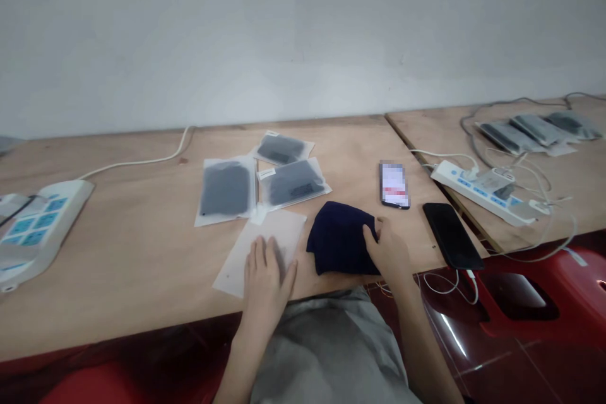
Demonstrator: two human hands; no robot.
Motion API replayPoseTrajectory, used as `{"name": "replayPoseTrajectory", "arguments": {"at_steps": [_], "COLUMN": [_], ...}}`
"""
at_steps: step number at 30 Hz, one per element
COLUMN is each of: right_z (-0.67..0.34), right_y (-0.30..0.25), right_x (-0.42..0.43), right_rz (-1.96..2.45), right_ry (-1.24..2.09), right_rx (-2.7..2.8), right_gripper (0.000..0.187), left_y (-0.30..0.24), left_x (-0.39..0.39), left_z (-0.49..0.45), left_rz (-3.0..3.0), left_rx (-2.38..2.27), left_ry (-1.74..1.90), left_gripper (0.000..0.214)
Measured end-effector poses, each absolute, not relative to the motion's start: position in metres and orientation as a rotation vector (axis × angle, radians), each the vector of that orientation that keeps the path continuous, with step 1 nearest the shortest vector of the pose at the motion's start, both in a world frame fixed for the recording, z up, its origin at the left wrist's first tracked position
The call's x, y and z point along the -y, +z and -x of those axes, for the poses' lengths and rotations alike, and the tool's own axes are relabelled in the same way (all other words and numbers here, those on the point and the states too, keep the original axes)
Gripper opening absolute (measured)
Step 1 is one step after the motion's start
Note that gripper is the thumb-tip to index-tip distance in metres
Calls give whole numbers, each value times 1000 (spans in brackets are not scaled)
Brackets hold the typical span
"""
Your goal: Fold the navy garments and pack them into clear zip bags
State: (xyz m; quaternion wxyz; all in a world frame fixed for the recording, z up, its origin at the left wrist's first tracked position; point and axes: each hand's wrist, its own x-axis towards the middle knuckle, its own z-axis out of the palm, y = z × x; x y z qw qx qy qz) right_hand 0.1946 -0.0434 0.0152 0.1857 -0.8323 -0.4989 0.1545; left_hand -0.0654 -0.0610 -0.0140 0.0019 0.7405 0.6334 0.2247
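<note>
A folded navy cloth item [343,240] lies near the table's front edge; its exact kind is unclear. At its right edge my right hand [386,246] grips it, thumb on top and the other fingers partly hidden. To the left, my left hand [265,268] rests with fingers stretched out on a frosted, translucent plastic bag [286,230] that looks flat. Behind these lie similar bags with dark folded contents: one on the left [227,189], one with a white label [294,183], and another farther back [284,147].
A lit phone [394,184] and a dark phone with a white cable [453,237] lie at the right. Power strips stand at the far left [71,202] and right [478,192]. More bagged items [509,137] sit at the back right, near a red stool [572,290].
</note>
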Motion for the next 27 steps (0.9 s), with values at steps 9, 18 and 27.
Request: {"name": "replayPoseTrajectory", "arguments": {"at_steps": [9, 18, 27], "right_z": [-213, -210, -221], "right_y": [7, 14, 13], "right_x": [102, 45, 1], "right_rz": [2155, 2167, 1950], "right_ry": [816, 672, 1016], "right_rx": [1640, 1200, 1381], "right_gripper": [47, 54, 51], "left_y": [9, 24, 9], "left_x": [59, 36, 32], "left_z": [58, 18, 7], "left_rz": [-2299, -2380, -2387], "left_rx": [-1870, -1454, -1371], "left_ry": [784, 585, 438], "left_gripper": [40, 68, 70]}}
